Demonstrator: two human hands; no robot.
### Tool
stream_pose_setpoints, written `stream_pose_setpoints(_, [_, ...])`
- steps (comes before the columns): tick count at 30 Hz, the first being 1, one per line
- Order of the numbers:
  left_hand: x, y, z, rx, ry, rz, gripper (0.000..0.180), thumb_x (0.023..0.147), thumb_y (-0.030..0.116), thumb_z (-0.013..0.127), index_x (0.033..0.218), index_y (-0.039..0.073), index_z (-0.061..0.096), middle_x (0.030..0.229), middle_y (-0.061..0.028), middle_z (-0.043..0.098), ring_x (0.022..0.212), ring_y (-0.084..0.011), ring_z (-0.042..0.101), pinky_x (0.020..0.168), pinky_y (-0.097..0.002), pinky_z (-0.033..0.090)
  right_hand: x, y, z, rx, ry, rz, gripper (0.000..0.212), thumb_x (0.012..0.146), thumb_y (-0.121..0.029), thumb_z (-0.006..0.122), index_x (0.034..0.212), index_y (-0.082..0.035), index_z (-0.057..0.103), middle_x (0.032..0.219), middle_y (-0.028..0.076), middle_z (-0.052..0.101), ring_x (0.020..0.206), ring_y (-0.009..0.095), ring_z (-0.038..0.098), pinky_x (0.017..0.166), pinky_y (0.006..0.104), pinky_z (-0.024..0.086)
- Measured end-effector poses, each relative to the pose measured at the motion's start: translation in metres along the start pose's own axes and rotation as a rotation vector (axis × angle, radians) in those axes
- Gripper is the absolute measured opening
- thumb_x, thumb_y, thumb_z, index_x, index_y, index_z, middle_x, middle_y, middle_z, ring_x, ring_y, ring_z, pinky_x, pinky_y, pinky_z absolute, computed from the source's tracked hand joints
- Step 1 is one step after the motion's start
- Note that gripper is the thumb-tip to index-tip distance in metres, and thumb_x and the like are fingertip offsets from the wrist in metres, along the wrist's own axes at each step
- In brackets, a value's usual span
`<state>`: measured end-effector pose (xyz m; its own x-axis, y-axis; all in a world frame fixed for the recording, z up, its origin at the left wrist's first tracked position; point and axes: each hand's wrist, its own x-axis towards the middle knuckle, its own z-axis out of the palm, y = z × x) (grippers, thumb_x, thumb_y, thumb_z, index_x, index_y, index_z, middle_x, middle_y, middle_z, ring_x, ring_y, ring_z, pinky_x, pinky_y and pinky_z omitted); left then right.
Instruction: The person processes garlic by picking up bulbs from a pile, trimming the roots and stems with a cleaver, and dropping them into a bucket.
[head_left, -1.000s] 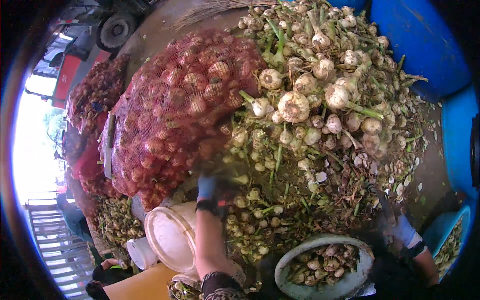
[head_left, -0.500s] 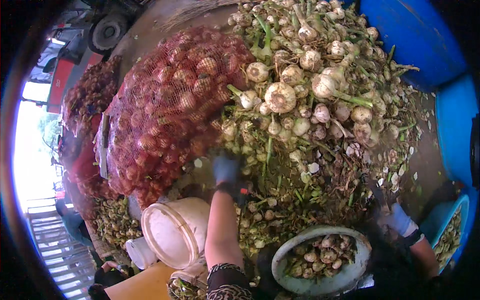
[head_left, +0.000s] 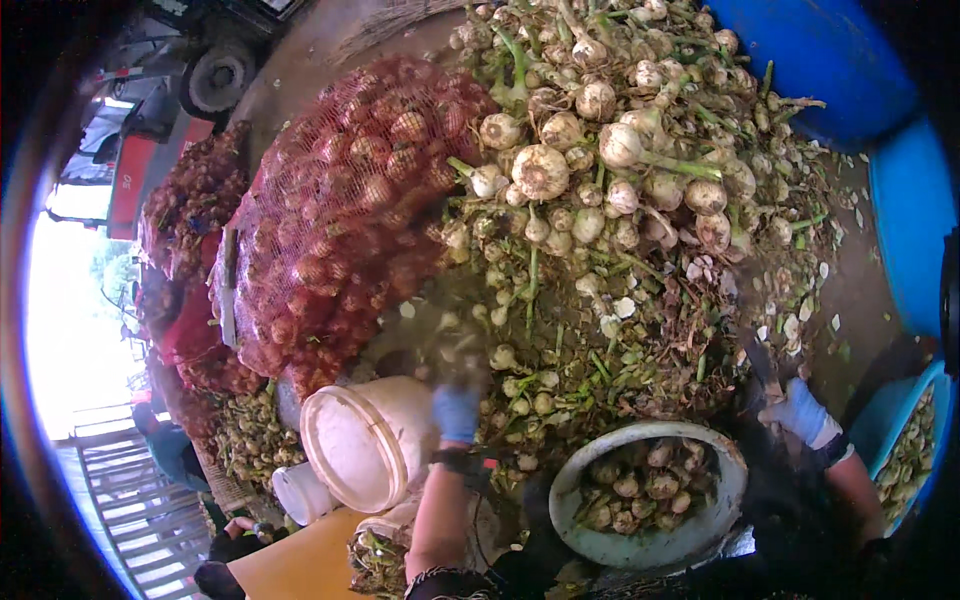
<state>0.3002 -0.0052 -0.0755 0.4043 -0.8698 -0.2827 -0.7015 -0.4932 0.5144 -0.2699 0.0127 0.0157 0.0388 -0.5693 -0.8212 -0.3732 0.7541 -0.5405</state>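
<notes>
L hand nr wht bucket.

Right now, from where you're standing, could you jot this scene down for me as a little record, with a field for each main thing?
Left hand: blue-gloved, beside the white bucket; too blurred to tell what it holds
Right hand: blue-gloved, holding a slim tool
Loose bulbs: big heap ahead, some with green stalks
Red mesh sack: full of bulbs, left of the heap
Grey tub: oval, bulbs inside, between the forearms
Large blue container: upper right
</notes>
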Motion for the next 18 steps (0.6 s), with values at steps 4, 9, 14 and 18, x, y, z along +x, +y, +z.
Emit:
stream_pose_setpoints(4, [-0.001, 0.083, 0.036, 0.586, -0.132, -0.202, 0.058, 0.064, 0.054, 0.073, 0.092, 0.004, 0.066, 0.085, -0.0174, 0.067, 0.081, -0.0330, 0.065, 0.073, -0.0411, 0.052, 0.007, 0.006, 0.002, -0.025, -0.067, -0.033, 0.018, 0.068, -0.001, 0.071, 0.069, -0.005, 0.053, 0.060, 0.006, 0.057, 0.049, 0.013, 0.057, 0.044, 0.0281, 0.044])
stream_pose_setpoints(9, [0.020, 0.075, 0.041, 0.538, -0.055, -0.225, 0.056, 0.064, 0.044, 0.076, 0.101, 0.004, 0.064, 0.094, -0.0178, 0.066, 0.080, -0.0305, 0.065, 0.074, -0.0396, 0.052, -0.001, 0.004, -0.004, -0.137, -0.008, -0.030, 0.018, 0.066, -0.006, 0.074, 0.070, -0.003, 0.056, 0.059, 0.004, 0.056, 0.050, 0.013, 0.055, 0.048, 0.0296, 0.044])
stream_pose_setpoints(14, [0.005, 0.083, 0.000, -0.864, 0.056, 0.059, 0.041, 0.073, -0.006, 0.067, 0.111, 0.002, 0.056, 0.100, -0.0050, 0.063, 0.083, -0.0146, 0.061, 0.070, -0.0292, 0.053, -0.020, -0.023, 0.004, -0.218, 0.121, -0.227, 0.019, 0.064, -0.010, 0.075, 0.072, -0.003, 0.060, 0.058, 0.003, 0.055, 0.054, 0.012, 0.053, 0.051, 0.0323, 0.043])
stream_pose_setpoints(18, [-0.032, 0.154, -0.004, -1.034, -0.157, 0.081, 0.040, 0.075, 0.001, 0.065, 0.114, 0.001, 0.053, 0.101, -0.0041, 0.062, 0.086, -0.0144, 0.060, 0.071, -0.0282, 0.052, -0.030, -0.037, -0.005, -0.578, 0.104, -0.524, 0.022, 0.066, -0.024, 0.070, 0.069, -0.006, 0.058, 0.058, 0.013, 0.056, 0.054, 0.033, 0.054, 0.055, 0.0380, 0.046])
